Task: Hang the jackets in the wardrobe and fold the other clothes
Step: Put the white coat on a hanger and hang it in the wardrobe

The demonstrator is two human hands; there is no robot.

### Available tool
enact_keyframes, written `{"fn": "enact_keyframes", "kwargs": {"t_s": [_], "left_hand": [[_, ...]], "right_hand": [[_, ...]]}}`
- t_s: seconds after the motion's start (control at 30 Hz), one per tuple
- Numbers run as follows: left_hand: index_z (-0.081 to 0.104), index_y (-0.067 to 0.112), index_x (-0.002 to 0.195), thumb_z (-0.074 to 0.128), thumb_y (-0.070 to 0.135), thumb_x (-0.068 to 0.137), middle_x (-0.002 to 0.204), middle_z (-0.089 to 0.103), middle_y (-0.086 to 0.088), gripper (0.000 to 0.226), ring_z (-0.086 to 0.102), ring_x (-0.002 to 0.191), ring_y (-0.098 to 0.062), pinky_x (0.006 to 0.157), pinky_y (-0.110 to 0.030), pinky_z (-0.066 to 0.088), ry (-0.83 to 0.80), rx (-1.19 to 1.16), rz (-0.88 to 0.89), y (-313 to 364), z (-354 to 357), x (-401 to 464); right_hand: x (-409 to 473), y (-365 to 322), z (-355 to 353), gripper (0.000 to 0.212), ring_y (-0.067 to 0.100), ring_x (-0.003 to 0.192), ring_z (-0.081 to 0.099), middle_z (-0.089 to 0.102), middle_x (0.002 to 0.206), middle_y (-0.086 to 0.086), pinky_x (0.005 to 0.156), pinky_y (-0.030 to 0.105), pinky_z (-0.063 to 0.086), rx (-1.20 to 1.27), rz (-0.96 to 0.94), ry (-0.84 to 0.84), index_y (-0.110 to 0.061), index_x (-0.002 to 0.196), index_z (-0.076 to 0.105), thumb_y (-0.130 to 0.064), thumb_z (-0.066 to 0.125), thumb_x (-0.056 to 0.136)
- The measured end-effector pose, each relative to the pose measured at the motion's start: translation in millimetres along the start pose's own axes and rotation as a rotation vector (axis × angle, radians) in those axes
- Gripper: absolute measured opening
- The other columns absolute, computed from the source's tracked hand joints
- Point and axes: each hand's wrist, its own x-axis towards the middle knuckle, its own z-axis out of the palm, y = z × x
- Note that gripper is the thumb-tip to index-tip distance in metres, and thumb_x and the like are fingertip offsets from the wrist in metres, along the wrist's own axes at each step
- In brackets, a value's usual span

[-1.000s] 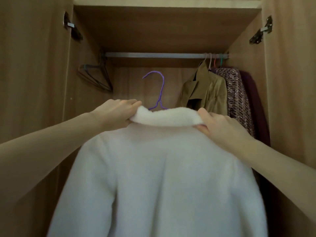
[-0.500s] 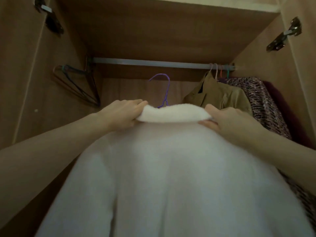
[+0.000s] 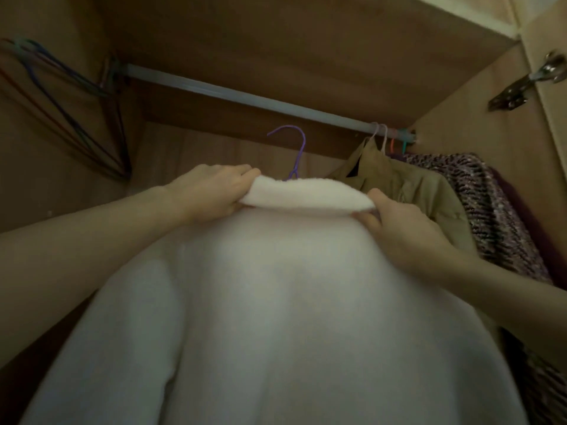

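Note:
A white fleecy jacket (image 3: 276, 302) fills the lower middle of the view, its back toward me. It sits on a purple wire hanger (image 3: 296, 151) whose hook rises above the collar, below the metal rail (image 3: 245, 95). My left hand (image 3: 211, 191) grips the left end of the collar. My right hand (image 3: 402, 228) pinches the right end of the collar. The hook hangs free in the air, apart from the rail.
On the rail's right end hang a khaki jacket (image 3: 408, 185), a purple-patterned knit (image 3: 491, 210) and a dark maroon garment (image 3: 527, 216). Several empty wire hangers (image 3: 76, 118) hang at the left wall. A door hinge (image 3: 527, 84) sits on the right side panel.
I have moved in and tilted my head up: the rail now slants and looks closer. The jacket and both hands have risen a little toward the rail, grips unchanged.

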Motion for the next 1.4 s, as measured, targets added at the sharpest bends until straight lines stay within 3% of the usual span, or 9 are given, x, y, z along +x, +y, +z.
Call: {"fn": "enact_keyframes", "kwargs": {"t_s": [0.1,0.4,0.57,0.7,0.8,0.87,1.1,1.27,1.4], "left_hand": [[0.039,0.018,0.129,0.05,0.024,0.094,0.126,0.048,-0.005,0.037,0.055,0.109,-0.029,0.066,-0.035,0.038,0.049,0.002,-0.009,2.0,10.8,17.4],[0.038,0.014,0.132,0.043,0.009,0.095,0.126,0.044,-0.007,0.038,0.052,0.114,-0.03,0.075,-0.044,0.043,0.1,-0.08,-0.016,31.4,51.6,63.0],[0.036,0.018,0.13,0.042,0.013,0.097,0.123,0.046,-0.003,0.034,0.053,0.11,-0.025,0.061,-0.037,0.034,0.206,-0.055,-0.095,47.1,74.1,98.1],[0.04,0.015,0.124,0.053,0.045,0.094,0.121,0.043,-0.007,0.044,0.049,0.109,-0.029,0.072,-0.04,0.044,0.35,-0.209,-0.347,58.3,77.5,126.5],[0.043,0.011,0.133,0.052,0.074,0.081,0.137,0.044,-0.014,0.082,0.047,0.123,-0.035,0.094,-0.043,0.039,0.156,-0.518,-0.702,61.2,68.5,143.6],[0.048,0.013,0.138,0.048,0.076,0.082,0.141,0.048,-0.015,0.085,0.048,0.127,-0.037,0.099,-0.04,0.038,0.035,-0.671,-0.761,63.9,67.6,155.4],[0.05,0.019,0.137,0.055,0.045,0.089,0.144,0.047,-0.009,0.054,0.047,0.128,-0.03,0.106,-0.034,0.04,0.036,-0.972,-0.439,92.6,86.5,190.5],[0.019,0.017,0.154,0.046,0.05,0.096,0.161,0.016,-0.008,0.072,0.017,0.148,-0.023,0.119,-0.036,0.017,-0.074,-0.837,-0.21,102.8,107.8,197.8],[0.013,0.019,0.156,0.028,0.047,0.104,0.164,0.001,-0.002,0.061,-0.003,0.15,-0.016,0.121,-0.034,0.001,-0.196,-0.836,-0.151,105.6,131.3,188.8]], "right_hand": [[9.0,12.8,0.8,0.02,0.01,0.065,0.051,0.051,0.076,-0.012,0.053,0.031,0.04,-0.079,-0.026,0.078,-0.033,0.093,0.034,-0.051,0.03,0.1],[35.8,41.1,-9.1,0.021,0.027,0.078,0.058,0.056,0.092,0.002,0.063,0.036,0.049,-0.408,-0.078,0.135,-0.03,0.099,0.035,-0.05,0.028,0.099],[51.3,53.2,-19.8,0.023,0.031,0.083,0.061,0.06,0.098,0.004,0.063,0.037,0.048,-0.549,-0.095,0.176,-0.026,0.102,0.036,-0.048,0.03,0.101],[68.5,57.8,-35.0,0.028,0.035,0.077,0.057,0.048,0.083,0.003,0.062,0.038,0.044,-0.579,-0.038,0.208,-0.022,0.099,0.037,-0.048,0.028,0.101],[79.7,57.1,-47.3,0.028,0.028,0.064,0.042,0.036,0.072,0.0,0.059,0.037,0.035,-0.57,0.025,0.228,-0.02,0.095,0.036,-0.047,0.029,0.101],[86.7,59.7,-52.5,0.029,0.024,0.059,0.037,0.034,0.069,-0.001,0.056,0.036,0.033,-0.58,0.065,0.234,-0.019,0.094,0.037,-0.047,0.03,0.102],[124.3,74.2,-54.0,0.029,0.036,0.085,0.055,0.055,0.098,0.016,0.064,0.036,0.035,-0.657,0.149,0.292,-0.015,0.1,0.045,-0.042,0.034,0.102],[164.8,83.2,-55.7,0.034,0.036,0.1,0.061,0.062,0.113,0.016,0.069,0.032,0.039,-0.667,0.305,0.3,-0.011,0.119,0.06,-0.031,0.04,0.1],[180.1,86.4,-33.3,0.033,0.032,0.102,0.062,0.063,0.115,0.011,0.071,0.031,0.041,-0.67,0.366,0.233,-0.013,0.121,0.062,-0.026,0.042,0.098]]}}
